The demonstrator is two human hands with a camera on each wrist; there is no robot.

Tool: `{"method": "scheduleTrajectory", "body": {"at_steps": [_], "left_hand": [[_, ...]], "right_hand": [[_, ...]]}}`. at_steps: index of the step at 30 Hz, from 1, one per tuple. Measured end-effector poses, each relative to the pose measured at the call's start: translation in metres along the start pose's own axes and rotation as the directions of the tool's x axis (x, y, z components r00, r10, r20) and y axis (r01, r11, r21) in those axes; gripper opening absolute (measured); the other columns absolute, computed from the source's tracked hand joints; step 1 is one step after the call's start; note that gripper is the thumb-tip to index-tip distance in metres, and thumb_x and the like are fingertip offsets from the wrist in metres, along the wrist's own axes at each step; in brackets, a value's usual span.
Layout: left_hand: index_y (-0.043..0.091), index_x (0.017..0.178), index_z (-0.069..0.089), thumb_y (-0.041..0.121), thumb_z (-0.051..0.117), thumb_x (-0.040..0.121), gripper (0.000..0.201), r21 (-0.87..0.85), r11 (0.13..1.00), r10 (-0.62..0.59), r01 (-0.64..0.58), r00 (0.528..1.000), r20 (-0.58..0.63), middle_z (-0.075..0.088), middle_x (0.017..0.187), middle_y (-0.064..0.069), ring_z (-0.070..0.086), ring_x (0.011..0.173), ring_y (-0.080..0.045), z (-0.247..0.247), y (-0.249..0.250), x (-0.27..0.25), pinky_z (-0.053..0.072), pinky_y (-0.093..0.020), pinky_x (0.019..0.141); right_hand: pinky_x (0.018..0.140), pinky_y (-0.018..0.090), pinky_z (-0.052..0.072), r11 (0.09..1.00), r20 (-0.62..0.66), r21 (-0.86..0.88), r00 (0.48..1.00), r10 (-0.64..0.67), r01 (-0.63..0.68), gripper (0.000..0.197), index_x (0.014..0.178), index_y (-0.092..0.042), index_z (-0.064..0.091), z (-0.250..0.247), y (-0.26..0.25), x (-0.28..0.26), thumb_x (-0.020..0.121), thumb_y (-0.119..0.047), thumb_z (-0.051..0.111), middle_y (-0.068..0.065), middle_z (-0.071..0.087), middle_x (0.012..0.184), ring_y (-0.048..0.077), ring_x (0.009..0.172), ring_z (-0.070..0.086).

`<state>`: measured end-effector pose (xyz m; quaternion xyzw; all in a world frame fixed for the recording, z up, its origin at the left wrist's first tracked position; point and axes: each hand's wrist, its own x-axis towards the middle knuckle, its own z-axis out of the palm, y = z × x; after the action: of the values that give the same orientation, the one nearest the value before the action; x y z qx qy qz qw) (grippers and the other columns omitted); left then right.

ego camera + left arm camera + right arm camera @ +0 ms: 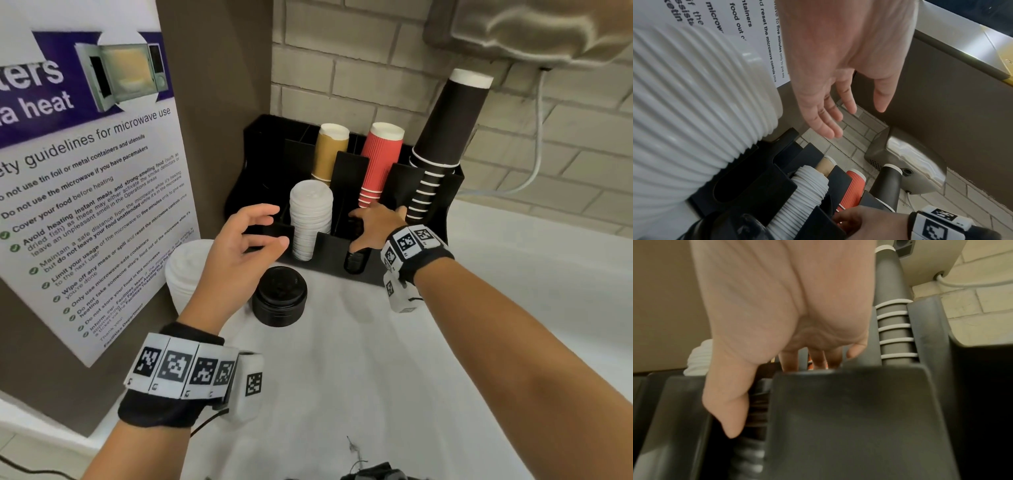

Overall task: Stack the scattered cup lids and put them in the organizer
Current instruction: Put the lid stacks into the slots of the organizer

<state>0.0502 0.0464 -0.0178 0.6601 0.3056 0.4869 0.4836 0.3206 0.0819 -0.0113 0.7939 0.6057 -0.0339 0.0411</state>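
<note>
The right hand (375, 228) grips a stack of black lids (356, 261), long axis upright, in a front slot of the organizer (435, 219). The left hand (239, 250) hovers relaxed and holding nothing, nearer the loose black lid stack (280, 296) just below it on the counter (342, 359).

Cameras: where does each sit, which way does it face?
Head: above, looks down at organizer; both forearms, left hand, right hand.
Left wrist: along open left hand toward the wall; right hand at the bottom.
Right wrist: along right hand into organizer slot.
Shared: all show white lids, black cups.
</note>
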Motion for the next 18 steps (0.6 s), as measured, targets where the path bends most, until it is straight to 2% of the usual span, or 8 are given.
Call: {"method": "scheduleTrajectory", "body": {"at_steps": [4,6,9,11,14,16,18], "left_hand": [[0.038,0.117,0.057,0.013,0.066,0.089,0.039,0.001,1.000,0.005,-0.005,1.000,0.001,0.056,0.118,0.010,0.064,0.087,0.003,-0.001,0.000,-0.001,0.047,-0.006,0.074],[0.037,0.117,0.057,0.013,0.066,0.089,0.038,-0.002,1.000,0.010,-0.010,1.000,-0.003,0.056,0.118,0.010,0.064,0.087,0.003,-0.002,0.000,-0.001,0.047,-0.007,0.074],[0.038,0.116,0.057,0.013,0.066,0.089,0.038,0.006,1.000,0.019,-0.019,1.000,-0.003,0.056,0.117,0.011,0.063,0.087,0.004,-0.003,-0.001,-0.002,0.047,-0.007,0.075],[0.039,0.114,0.057,0.012,0.066,0.089,0.038,0.005,1.000,0.023,-0.023,1.000,0.000,0.056,0.116,0.011,0.063,0.087,0.004,-0.003,-0.001,-0.002,0.047,-0.007,0.075],[0.041,0.111,0.058,0.012,0.066,0.089,0.037,0.017,0.999,0.035,-0.035,0.999,-0.002,0.057,0.114,0.011,0.063,0.086,0.004,-0.006,-0.001,-0.002,0.046,-0.007,0.076],[0.046,0.107,0.060,0.014,0.067,0.089,0.037,0.031,0.999,0.041,-0.041,0.999,0.001,0.059,0.111,0.014,0.063,0.087,0.002,-0.010,-0.002,-0.003,0.047,-0.010,0.078],[0.051,0.102,0.062,0.019,0.068,0.088,0.036,0.032,0.999,0.037,-0.037,0.999,0.002,0.063,0.104,0.017,0.064,0.089,-0.003,-0.013,-0.003,-0.003,0.048,-0.018,0.082]], "right_hand": [[0.108,0.052,0.020,0.995,-0.037,-0.099,0.999,-0.013,0.009,0.080,0.138,-0.019,0.041,0.007,-0.005,-0.005,0.071,-0.047,0.075,0.002,0.059,0.120,0.027,0.112,0.055],[0.103,0.049,0.031,0.989,-0.084,-0.147,0.996,-0.025,0.012,0.075,0.130,-0.014,0.045,0.009,-0.009,-0.008,0.072,-0.047,0.077,0.005,0.060,0.117,0.028,0.109,0.056],[0.089,0.041,0.048,0.994,-0.099,-0.102,0.994,-0.049,0.039,0.061,0.123,-0.005,0.050,0.015,-0.018,-0.015,0.076,-0.032,0.078,0.013,0.054,0.120,0.030,0.109,0.054],[0.088,0.039,0.049,0.991,-0.067,-0.129,0.997,-0.046,0.037,0.055,0.124,-0.003,0.050,0.018,-0.024,-0.019,0.079,-0.023,0.075,0.013,0.050,0.122,0.030,0.112,0.052],[0.095,0.041,0.042,0.983,-0.005,-0.185,1.000,-0.015,0.014,0.050,0.128,-0.006,0.049,0.009,-0.030,-0.025,0.084,-0.021,0.067,0.012,0.050,0.125,0.029,0.117,0.049],[0.098,0.044,0.039,0.994,-0.095,-0.106,0.995,-0.015,0.005,0.044,0.130,-0.008,0.048,-0.002,-0.033,-0.030,0.088,-0.017,0.059,0.012,0.051,0.126,0.030,0.120,0.046],[0.095,0.043,0.043,0.993,-0.330,0.049,0.940,-0.084,0.106,0.042,0.130,-0.007,0.049,-0.008,-0.042,-0.036,0.088,-0.010,0.053,0.013,0.051,0.124,0.032,0.118,0.047]]}}
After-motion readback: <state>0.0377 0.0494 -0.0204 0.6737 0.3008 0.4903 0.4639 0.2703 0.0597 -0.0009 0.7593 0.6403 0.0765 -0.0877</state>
